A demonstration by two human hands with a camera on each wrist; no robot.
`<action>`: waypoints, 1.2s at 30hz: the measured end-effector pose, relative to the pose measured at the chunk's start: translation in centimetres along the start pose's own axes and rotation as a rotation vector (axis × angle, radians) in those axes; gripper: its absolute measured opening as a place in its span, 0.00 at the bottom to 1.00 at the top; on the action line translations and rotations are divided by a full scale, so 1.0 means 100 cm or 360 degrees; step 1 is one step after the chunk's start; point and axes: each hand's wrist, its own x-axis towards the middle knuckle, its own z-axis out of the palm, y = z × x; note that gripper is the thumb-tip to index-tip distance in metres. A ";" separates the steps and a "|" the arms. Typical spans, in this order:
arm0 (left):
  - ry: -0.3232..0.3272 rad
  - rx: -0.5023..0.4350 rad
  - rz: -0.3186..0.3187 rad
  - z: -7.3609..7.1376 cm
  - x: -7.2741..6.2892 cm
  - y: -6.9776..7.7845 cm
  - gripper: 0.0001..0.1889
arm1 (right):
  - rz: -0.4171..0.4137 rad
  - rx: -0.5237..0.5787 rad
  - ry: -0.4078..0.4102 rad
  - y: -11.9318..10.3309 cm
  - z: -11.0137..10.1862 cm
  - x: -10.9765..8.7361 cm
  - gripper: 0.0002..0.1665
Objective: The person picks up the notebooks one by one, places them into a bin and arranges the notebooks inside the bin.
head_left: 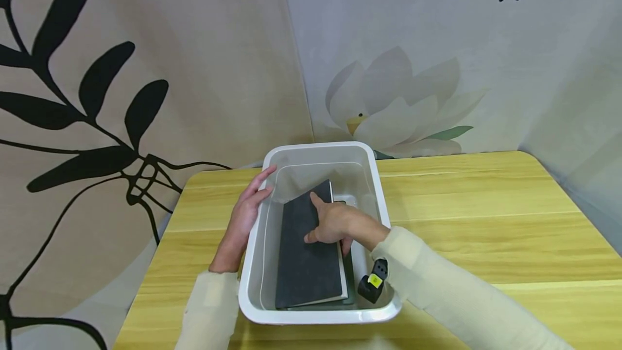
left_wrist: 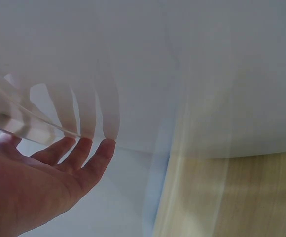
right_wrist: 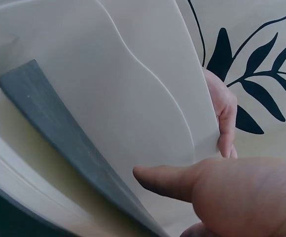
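Observation:
A white plastic bin (head_left: 363,316) stands on the table. Inside lies a dark-covered book (head_left: 303,263), its pale page edge facing right, over a dark green item (head_left: 349,280) that is mostly covered. My right hand (head_left: 332,223) reaches in from the right and holds the book by its right edge. One finger and the thumb spread over its cover; other fingers dip past the edge, partly hidden. In the right wrist view the book's pages (right_wrist: 39,143) show. My left hand (head_left: 243,217) rests its fingertips against the bin's left side from outside, palm away from the wall.
The bin sits on a light wood-grain table (head_left: 486,242), near its back edge. Behind hangs a pale curtain (head_left: 233,69) printed with black leaves and a flower. A small black device with a yellow label (head_left: 374,280) is strapped at my right wrist.

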 end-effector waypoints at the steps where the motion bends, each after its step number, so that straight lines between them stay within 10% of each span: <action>1: 0.0000 -0.0005 -0.0004 0.000 0.000 0.000 0.24 | 0.0004 -0.0002 -0.0001 0.000 0.000 0.000 0.60; 36: 0.0002 -0.0013 0.0002 0.000 0.001 0.000 0.24 | 0.0075 -0.0110 0.0024 0.000 -0.002 -0.003 0.70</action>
